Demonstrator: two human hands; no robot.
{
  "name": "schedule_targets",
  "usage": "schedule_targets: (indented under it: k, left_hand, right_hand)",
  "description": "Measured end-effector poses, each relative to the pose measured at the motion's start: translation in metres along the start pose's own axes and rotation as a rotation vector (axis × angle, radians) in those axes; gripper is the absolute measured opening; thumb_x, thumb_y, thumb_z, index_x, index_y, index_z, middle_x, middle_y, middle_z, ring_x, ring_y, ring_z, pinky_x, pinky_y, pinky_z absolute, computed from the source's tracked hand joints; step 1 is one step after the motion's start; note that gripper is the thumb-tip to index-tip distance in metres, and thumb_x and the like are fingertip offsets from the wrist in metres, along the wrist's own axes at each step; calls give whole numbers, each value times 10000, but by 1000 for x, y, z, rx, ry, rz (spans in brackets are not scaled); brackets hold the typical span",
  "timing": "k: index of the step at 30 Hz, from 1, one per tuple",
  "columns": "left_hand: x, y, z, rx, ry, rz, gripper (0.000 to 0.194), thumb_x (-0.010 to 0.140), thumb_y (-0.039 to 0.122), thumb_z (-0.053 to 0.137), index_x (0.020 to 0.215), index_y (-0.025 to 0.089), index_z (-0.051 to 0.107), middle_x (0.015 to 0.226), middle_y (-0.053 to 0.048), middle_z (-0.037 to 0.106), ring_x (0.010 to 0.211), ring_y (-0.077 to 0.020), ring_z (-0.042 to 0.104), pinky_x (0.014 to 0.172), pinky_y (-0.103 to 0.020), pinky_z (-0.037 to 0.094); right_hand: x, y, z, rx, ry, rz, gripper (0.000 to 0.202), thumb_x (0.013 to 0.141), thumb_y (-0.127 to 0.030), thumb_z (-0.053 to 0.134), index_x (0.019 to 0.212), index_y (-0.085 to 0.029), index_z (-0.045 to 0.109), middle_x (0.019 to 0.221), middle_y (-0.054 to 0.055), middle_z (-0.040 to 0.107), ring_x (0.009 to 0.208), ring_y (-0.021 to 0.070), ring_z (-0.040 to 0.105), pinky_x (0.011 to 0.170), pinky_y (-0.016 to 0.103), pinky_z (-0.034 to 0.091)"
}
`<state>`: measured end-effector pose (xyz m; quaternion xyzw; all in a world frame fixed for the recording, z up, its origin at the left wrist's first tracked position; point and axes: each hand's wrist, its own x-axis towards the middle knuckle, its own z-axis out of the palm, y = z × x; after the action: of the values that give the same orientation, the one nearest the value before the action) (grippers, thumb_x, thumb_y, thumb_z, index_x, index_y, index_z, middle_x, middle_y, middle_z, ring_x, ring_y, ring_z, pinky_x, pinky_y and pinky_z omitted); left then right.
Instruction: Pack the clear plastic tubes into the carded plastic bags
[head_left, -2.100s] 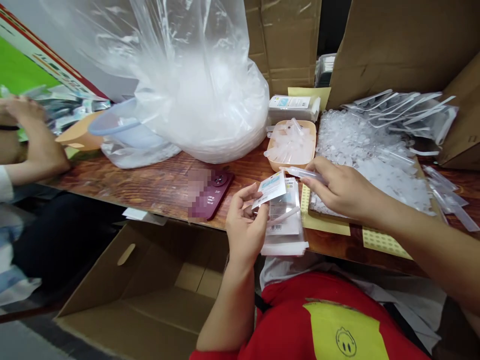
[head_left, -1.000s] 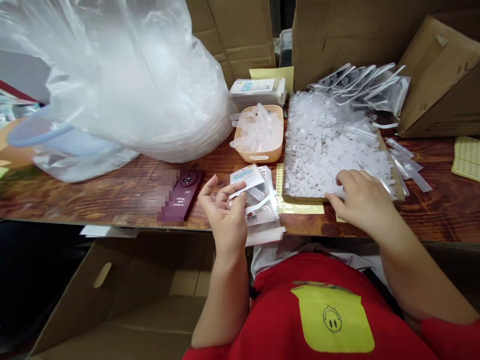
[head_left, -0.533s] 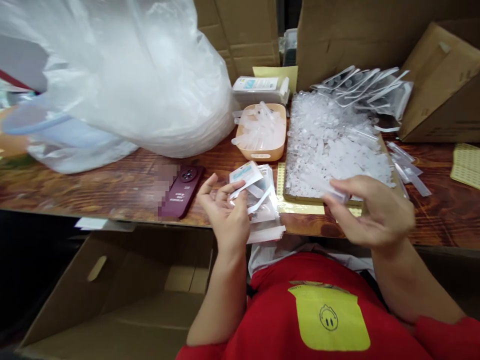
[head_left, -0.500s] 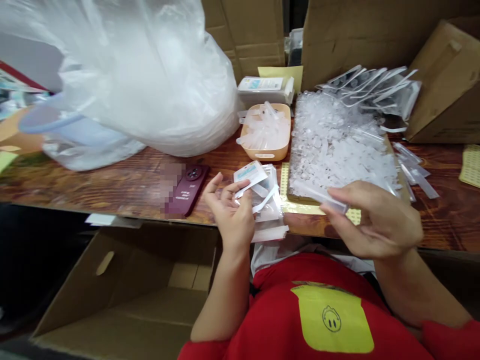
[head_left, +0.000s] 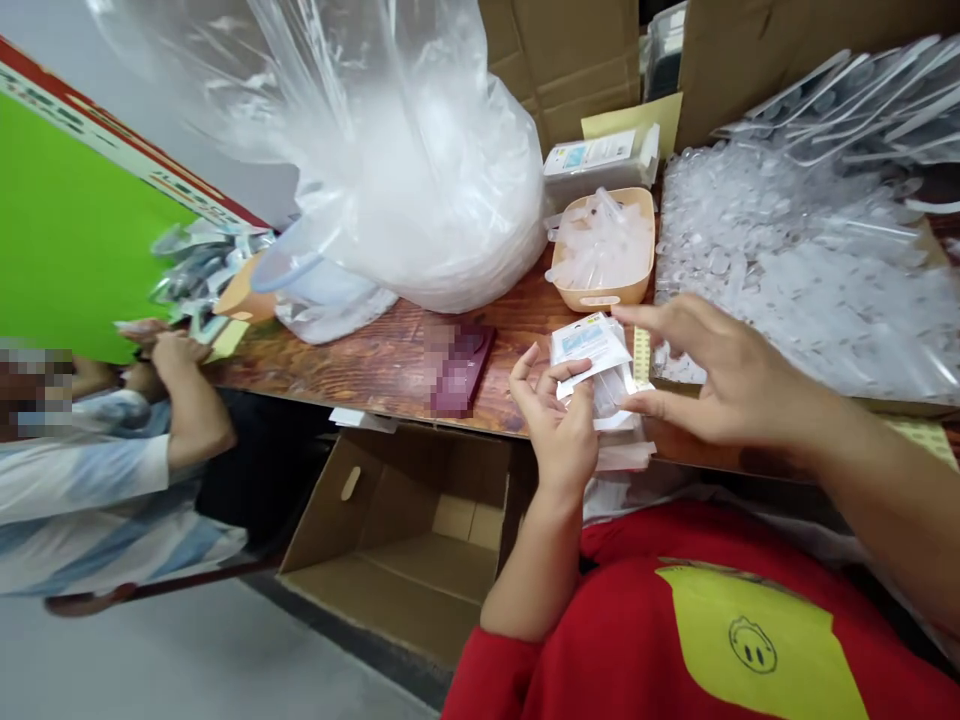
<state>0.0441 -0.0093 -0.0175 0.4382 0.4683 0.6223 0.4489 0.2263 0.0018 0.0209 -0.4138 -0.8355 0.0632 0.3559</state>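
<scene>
My left hand pinches a small white card with blue print near the table's front edge. Beneath the card lie clear plastic bags, partly hidden by my fingers. To the right of the card, my right hand has thumb and fingers spread apart, with nothing visible between them. Its thumb tip reaches the edge of the bags; whether it touches them I cannot tell. Behind my right hand spreads a tray heaped with clear plastic tube-like pieces.
Farther back stand an orange bowl of similar pieces and a stack of packaged cards. A large clear bag bulges beside a dark red phone. Below sits an open cardboard box. Another person's arm rests at far left.
The clear plastic piece that my right hand held is gone from its fingers, which have opened and come nearer the card. My view has swung left, bringing another person into sight.
</scene>
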Motion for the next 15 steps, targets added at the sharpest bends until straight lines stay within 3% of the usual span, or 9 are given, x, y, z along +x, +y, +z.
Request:
schedule_targets:
  k: [4,7,9,11,15]
  left_hand:
    - [0,0,-1,33,-16,20,620,847,219,701,1372,245,371,1032,-48,724,916,-157,726,758,-264,568]
    - [2,0,0,31,6,44,617,847,203,696,1378,232,382,1013,-47,722,971,-168,729,822,-283,573]
    - [1,2,1,17,3,53,620,841,192,699,1374,229,384,1003,-43,721,948,-161,726,779,-255,571]
    - [-5,7,1,15,-29,48,611,857,187,699,1380,239,386,1004,-30,721,797,-119,698,666,-201,541]
    - [-32,23,-5,133,-159,155,559,963,183,665,1438,285,389,1032,1,711,442,-4,437,419,-132,342]
  right_hand:
    - [21,28,-4,193,-276,71,866,765,-627,852,1497,-223,629,1531,168,484,1420,324,521,1179,490,491]
    - [35,36,11,291,-406,128,915,654,-525,948,1466,-216,661,1567,169,467,1454,331,499,1164,466,507]
    - [37,30,23,357,-378,180,722,659,-401,954,1321,-192,754,1442,149,588,1343,290,593,1098,398,545]
    - [34,18,33,434,-274,268,460,696,-272,920,1131,-164,815,1240,107,696,1171,226,676,1019,327,562]
    - [25,-5,37,623,-84,361,93,760,-74,815,845,-109,802,928,57,744,910,128,707,882,228,555]
